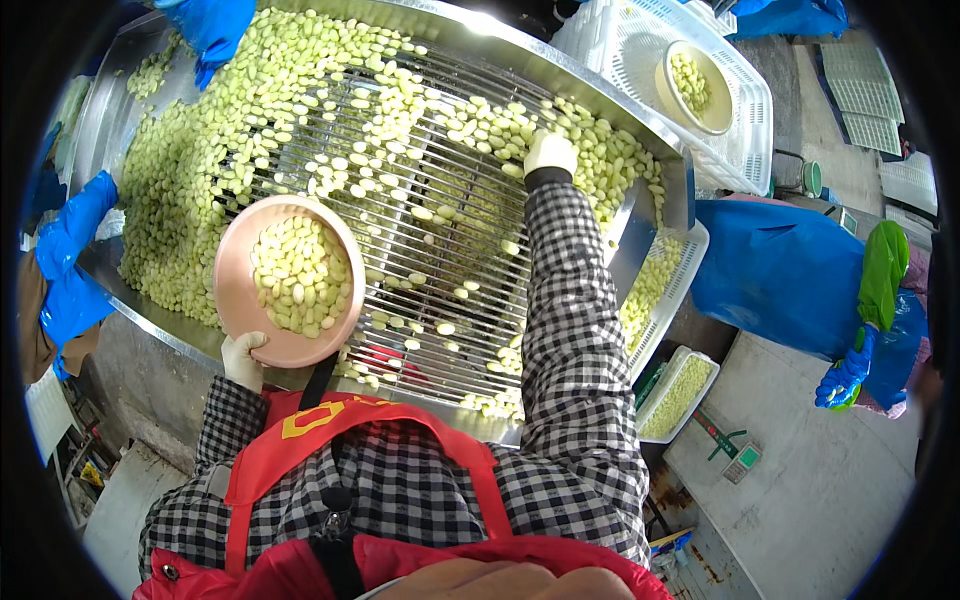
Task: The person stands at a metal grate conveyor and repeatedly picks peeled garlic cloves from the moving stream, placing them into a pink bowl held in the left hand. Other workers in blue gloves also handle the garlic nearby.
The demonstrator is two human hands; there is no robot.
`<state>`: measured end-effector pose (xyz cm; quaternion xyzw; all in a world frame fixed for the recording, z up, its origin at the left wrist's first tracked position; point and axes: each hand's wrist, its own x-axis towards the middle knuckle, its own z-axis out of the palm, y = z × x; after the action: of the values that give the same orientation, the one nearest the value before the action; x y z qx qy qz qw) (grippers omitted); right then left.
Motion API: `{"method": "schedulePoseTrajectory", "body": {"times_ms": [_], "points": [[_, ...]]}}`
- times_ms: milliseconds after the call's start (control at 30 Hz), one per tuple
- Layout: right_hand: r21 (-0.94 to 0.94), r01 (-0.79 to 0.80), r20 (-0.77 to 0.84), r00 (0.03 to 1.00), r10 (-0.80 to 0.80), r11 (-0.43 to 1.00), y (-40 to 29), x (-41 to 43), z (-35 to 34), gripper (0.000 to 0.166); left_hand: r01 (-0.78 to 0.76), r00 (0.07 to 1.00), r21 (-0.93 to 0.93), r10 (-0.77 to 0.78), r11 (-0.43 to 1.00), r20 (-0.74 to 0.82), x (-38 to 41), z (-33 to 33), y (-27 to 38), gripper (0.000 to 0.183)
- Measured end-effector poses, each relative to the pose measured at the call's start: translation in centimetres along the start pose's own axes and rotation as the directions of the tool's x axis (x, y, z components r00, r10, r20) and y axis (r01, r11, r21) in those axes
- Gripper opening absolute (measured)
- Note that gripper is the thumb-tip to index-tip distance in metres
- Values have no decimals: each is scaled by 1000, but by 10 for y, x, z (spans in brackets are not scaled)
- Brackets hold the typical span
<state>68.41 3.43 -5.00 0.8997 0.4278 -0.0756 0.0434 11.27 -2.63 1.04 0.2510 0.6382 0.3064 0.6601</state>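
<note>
My gloved left hand (pixel 244 361) grips the near rim of a pink bowl (pixel 236 300), thumb over the edge. Pale green oval pieces, perhaps beans or grapes (pixel 300 262), lie in the bowl, which is held above a rack of parallel metal bars (pixel 465 262). Stretched out to the far side, my right hand (pixel 551 152) in a pale glove touches a band of the same green pieces (pixel 487 127). Its fingers point away and are partly hidden, so whether they hold any pieces is unclear.
A large heap of pieces (pixel 165 217) covers the table's left. White crates (pixel 739 161) at the far right carry a cream bowl (pixel 720 109). Filled trays (pixel 675 397) sit right of the table, near a scale (pixel 742 463). Blue-covered arms (pixel 75 232) and a blue-gloved hand (pixel 844 379) belong to co-workers.
</note>
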Motion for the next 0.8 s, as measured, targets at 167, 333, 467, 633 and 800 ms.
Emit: {"method": "schedulePoseTrajectory", "body": {"times_ms": [167, 333, 467, 633, 800], "points": [[149, -204, 42, 979, 200, 967, -10, 5, -29, 22, -6, 1000, 77, 8, 997, -19, 0, 4, -3, 45], [865, 63, 102, 949, -298, 497, -87, -99, -59, 15, 41, 999, 82, -44, 996, 28, 3, 6, -2, 42], [578, 448, -71, 860, -505, 682, -135, -119, -49, 31, 50, 997, 66, -53, 997, 47, 4, 8, -3, 51], [-152, 483, 27, 874, -485, 862, -77, -17, -34, 30, 17, 994, 23, -20, 1000, 107, 1, 8, -2, 62], [-353, 53, 32, 998, -45, 934, 58, 0, -35, 24, 109, 993, -13, -108, 994, 38, -3, 3, 2, 60]]}}
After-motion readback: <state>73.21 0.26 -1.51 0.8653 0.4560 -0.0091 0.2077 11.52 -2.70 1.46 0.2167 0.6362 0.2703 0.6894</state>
